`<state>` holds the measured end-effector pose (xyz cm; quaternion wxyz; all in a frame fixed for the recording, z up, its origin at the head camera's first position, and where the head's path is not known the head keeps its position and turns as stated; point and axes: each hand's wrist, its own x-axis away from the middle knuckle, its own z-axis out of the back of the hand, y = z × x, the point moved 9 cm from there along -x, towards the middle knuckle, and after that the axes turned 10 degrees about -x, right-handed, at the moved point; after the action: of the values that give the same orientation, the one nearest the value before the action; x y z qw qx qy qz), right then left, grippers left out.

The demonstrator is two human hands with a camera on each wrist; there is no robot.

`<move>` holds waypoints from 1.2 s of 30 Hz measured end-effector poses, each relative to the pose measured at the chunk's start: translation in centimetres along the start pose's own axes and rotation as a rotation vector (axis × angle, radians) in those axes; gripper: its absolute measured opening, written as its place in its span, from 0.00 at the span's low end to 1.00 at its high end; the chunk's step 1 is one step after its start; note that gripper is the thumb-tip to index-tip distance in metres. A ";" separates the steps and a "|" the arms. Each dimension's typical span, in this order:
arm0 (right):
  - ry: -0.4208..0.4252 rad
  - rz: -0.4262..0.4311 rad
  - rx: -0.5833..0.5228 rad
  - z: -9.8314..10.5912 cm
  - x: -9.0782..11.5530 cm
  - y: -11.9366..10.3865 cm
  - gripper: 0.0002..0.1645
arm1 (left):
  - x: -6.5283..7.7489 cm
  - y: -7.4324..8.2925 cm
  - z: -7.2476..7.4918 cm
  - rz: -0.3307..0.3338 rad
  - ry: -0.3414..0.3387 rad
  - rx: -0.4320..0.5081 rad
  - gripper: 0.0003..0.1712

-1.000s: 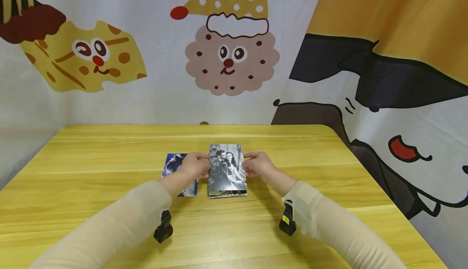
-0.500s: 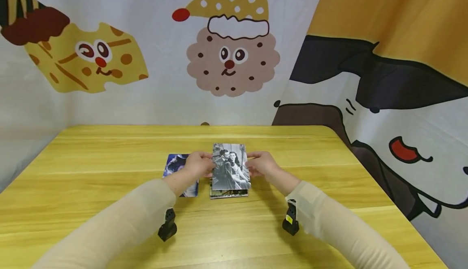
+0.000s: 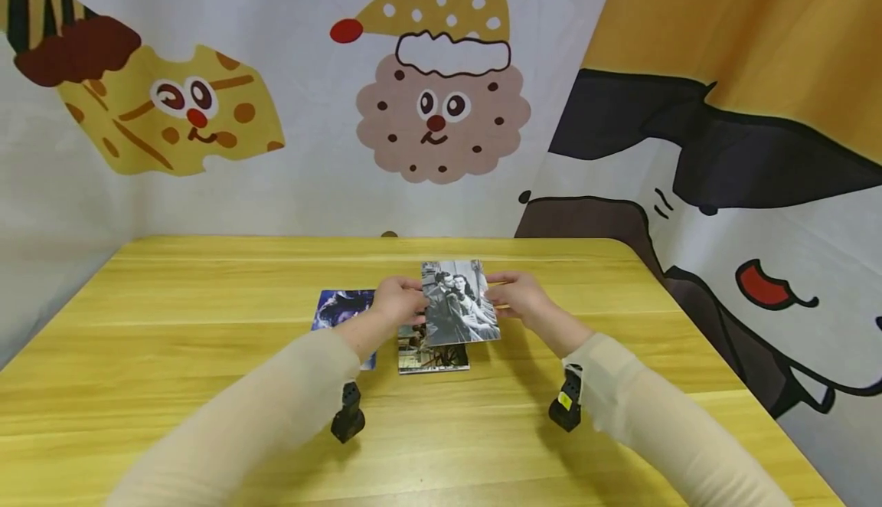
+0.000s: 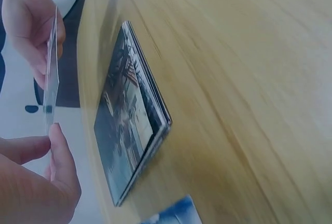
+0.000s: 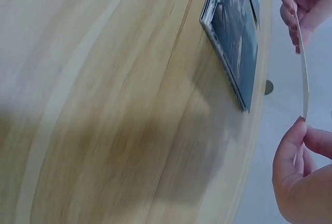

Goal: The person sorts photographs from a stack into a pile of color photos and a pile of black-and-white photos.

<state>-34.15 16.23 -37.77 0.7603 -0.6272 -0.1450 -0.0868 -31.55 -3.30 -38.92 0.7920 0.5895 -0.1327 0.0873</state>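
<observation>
A black-and-white photo card (image 3: 458,304) showing a couple is held up above the table between both hands. My left hand (image 3: 396,304) pinches its left edge between thumb and fingers. At the opposite edge, my right hand (image 3: 521,298) pinches it the same way. In both wrist views the raised card (image 4: 52,73) appears edge-on, apart from the things below. Under it lies a stack of picture cards (image 3: 432,358), its top partly covered by the raised card in the head view. A blue picture card (image 3: 342,305) lies left of the stack, partly hidden behind my left hand and wrist.
The wooden table (image 3: 207,292) has rounded far corners and backs onto a curtain (image 3: 310,201) printed with cartoon figures. Each wrist carries a small black camera, the left camera (image 3: 348,413) and the right camera (image 3: 566,400).
Both hands have lifted the black-and-white card off the stack and moved it right and slightly away, uncovering more of the card beneath. The stack and blue card stay in place.
</observation>
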 end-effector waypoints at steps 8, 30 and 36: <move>0.032 -0.013 0.016 2.3 0.3 0.4 0.26 | -0.4 1.3 -1.7 -0.009 0.019 -0.013 0.20; 0.070 -0.035 0.082 6.4 -0.1 2.6 0.25 | -1.4 2.3 -6.5 -0.029 0.014 -0.058 0.19; 0.095 -0.065 0.120 7.2 -0.3 3.4 0.26 | -1.3 2.0 -7.7 -0.035 -0.010 -0.074 0.18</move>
<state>-34.20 23.90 -39.80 0.7993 -0.5707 -0.1339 -0.1323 -32.53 4.71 -39.61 0.8140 0.5624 -0.1297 0.0656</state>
